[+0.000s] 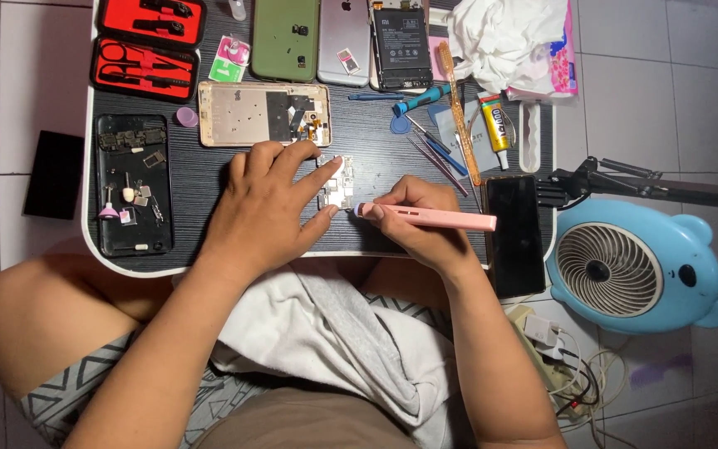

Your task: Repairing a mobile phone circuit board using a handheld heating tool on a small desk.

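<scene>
Your left hand [269, 199] lies flat on the dark lap table [209, 166], fingers spread, the index finger and thumb pinning the small silver metal phone part [336, 183] near the table's front edge. Your right hand [421, 220] pinches a slim pink pen-shaped tool [438, 218], its tip touching the part's lower right corner. Just behind your left hand lies a gold phone frame [263, 114]; a black phone screen [515, 237] lies just right of the tool's end.
</scene>
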